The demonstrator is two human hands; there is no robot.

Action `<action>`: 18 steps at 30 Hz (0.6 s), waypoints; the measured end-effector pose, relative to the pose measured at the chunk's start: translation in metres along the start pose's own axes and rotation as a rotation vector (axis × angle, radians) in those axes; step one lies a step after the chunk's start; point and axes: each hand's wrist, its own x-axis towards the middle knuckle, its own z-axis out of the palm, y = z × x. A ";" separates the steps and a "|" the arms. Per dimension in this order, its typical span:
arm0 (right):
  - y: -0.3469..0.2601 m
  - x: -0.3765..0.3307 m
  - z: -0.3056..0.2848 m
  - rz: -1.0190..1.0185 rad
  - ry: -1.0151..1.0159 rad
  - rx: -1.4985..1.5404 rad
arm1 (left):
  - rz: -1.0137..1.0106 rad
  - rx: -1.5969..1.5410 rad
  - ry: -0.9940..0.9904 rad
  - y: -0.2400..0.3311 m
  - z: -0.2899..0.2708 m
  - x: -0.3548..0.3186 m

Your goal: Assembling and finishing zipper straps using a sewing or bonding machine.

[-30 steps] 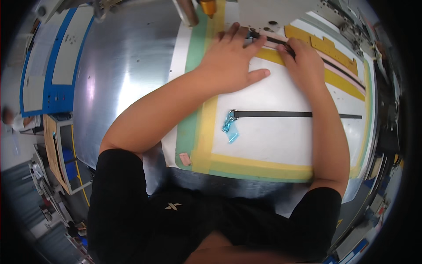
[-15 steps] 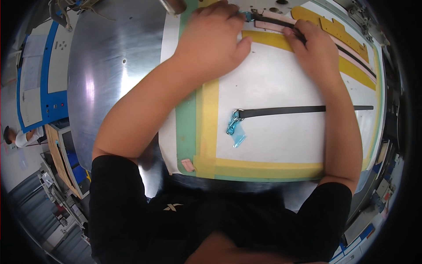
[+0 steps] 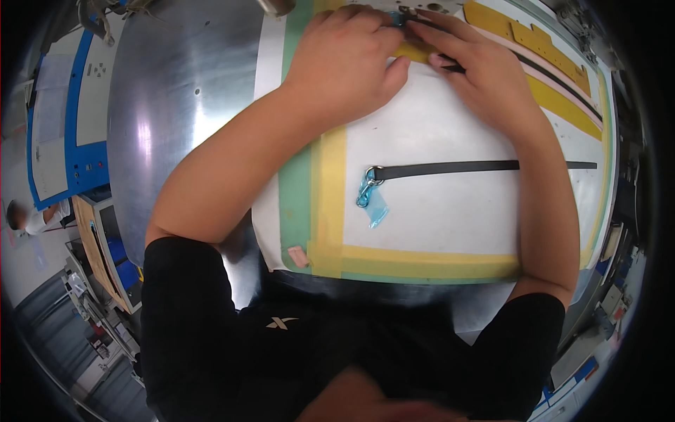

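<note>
At the far edge of the white board (image 3: pixel 429 119), a black strap (image 3: pixel 555 81) runs along a pink strip between mustard-yellow pieces. My right hand (image 3: pixel 485 77) reaches over this strap, its fingers stretched toward the left and a dark bit of strap showing by the thumb. Close to it, my left hand (image 3: pixel 344 60) is curled with the fingertips hidden, next to a bit of blue film (image 3: pixel 399 18) at the strap's end. Nearer to me lies a second black strap (image 3: pixel 450 169), with a metal ring (image 3: pixel 375 175) and a snap hook (image 3: pixel 363 194) in blue film; my right forearm crosses over it.
Yellow tape (image 3: pixel 422 259) and a green border (image 3: pixel 295 204) edge the board, with a small pink scrap (image 3: pixel 298 256) at the near left corner. A shiny metal table (image 3: pixel 169 105) extends left. Beyond it are a blue-framed cabinet (image 3: pixel 84 119) and another person (image 3: pixel 35 218).
My right hand has slid left along the far strap, closer to my left hand. The left hand has barely moved. The whole scene has shifted slightly in view.
</note>
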 end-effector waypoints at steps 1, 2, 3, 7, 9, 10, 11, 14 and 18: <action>0.000 -0.001 0.001 -0.003 -0.005 0.000 | -0.005 -0.002 0.001 0.000 0.000 0.000; 0.000 -0.001 0.001 -0.015 0.002 -0.047 | -0.005 -0.010 0.025 0.001 0.000 0.001; 0.000 0.000 0.002 -0.030 0.011 -0.094 | -0.004 -0.016 0.050 0.001 0.000 0.001; -0.003 -0.002 -0.001 -0.012 0.018 -0.081 | -0.021 -0.030 0.081 0.002 -0.001 0.001; -0.010 -0.005 -0.004 -0.081 -0.008 0.053 | -0.028 0.030 0.100 0.000 -0.002 0.001; -0.017 -0.007 -0.007 -0.087 -0.006 0.055 | -0.030 0.036 0.100 -0.001 -0.003 0.000; -0.028 -0.009 -0.011 -0.161 -0.056 0.145 | -0.051 0.041 0.098 -0.003 -0.004 -0.001; -0.027 -0.014 -0.008 -0.225 -0.062 0.218 | -0.024 0.031 0.093 -0.009 -0.004 -0.006; 0.006 -0.019 -0.007 -0.123 0.123 0.086 | 0.138 0.090 0.098 0.013 -0.006 -0.003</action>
